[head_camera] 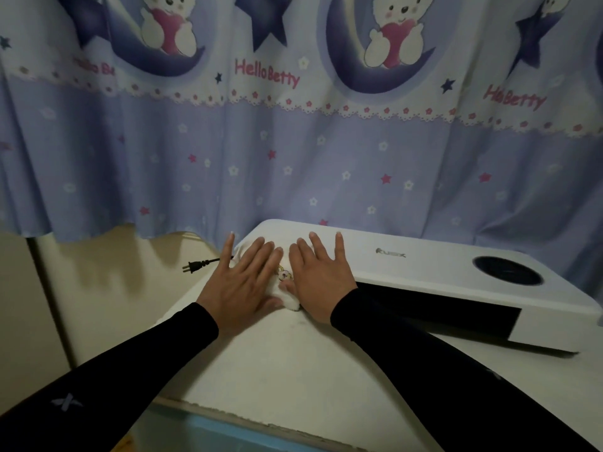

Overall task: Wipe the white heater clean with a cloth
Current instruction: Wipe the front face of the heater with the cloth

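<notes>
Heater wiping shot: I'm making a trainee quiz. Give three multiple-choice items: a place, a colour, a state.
1. Where is the cloth? A on the floor B on a chair C on the heater, at the end near the plug
2. What colour is the plug? A white B black C red
3. How do the left hand and right hand lie? A flat, fingers straight B in fists C in the air
C: the cloth shows between the hands on the heater. B: its body and cord are black. A: both press flat on the cloth.

Heater (440,269) lies on table (277,363), curtain (293,164) behind, plug (195,265) left
</notes>
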The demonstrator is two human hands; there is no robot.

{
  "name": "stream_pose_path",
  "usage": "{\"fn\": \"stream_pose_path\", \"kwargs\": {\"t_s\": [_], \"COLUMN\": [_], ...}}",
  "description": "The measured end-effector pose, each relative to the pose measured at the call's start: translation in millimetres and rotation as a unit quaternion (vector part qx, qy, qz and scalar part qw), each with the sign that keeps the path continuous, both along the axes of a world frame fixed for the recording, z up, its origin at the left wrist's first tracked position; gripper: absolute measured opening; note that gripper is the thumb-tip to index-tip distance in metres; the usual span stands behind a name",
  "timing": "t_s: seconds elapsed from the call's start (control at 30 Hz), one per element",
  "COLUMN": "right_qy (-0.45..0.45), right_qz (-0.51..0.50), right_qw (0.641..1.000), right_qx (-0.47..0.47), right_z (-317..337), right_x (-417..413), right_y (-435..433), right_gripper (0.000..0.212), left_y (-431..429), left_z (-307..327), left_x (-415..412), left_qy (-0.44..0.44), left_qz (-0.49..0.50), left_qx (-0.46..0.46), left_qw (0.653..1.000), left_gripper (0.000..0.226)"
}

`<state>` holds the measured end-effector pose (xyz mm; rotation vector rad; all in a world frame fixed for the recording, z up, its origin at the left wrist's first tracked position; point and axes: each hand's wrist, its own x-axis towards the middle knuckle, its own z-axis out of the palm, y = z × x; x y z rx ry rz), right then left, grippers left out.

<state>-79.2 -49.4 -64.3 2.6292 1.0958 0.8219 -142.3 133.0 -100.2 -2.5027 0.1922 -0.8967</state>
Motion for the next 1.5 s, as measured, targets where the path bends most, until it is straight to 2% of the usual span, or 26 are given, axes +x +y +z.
{"fn": "stream_pose_path", "kwargs": {"t_s": [0.3,0.67,0.9,1.23,1.5], "right_qy": [0.002,0.007,0.004,0.006,-0.002], "right_qz": [-0.017,-0.076,-0.121,-0.115,-0.068], "right_qw": [1.0,0.997,0.992,0.993,0.998], "right_qx": [-0.002,-0.019,-0.019,-0.005,-0.019], "right_z": [-0.7,0.3,0.9,-5.2,-3.4], "right_x": [2.9,16.1,15.8,14.5,15.2], "right_y": [-54.9,-194.1,-246.4,-223.1,-157.4], "right_gripper": [0.073,0.079,0.083,0.108,0.111], "left_y": [-46.3,-175.9,-231.5,-205.4,-137.3], "left_z": [1.1,-1.6,-0.5,-2.5,-4.5], "left_x": [8.0,40.9,53.2,56.4,42.7], "left_qy": [-0.01,-0.001,-0.004,-0.012,-0.019], "left_qz": [-0.05,-0.115,-0.143,-0.152,-0.119], "left_qx": [-0.002,0.006,0.013,0.014,0.011], "left_qw": [0.999,0.993,0.99,0.988,0.993], "left_gripper": [0.084,0.084,0.086,0.086,0.086]}}
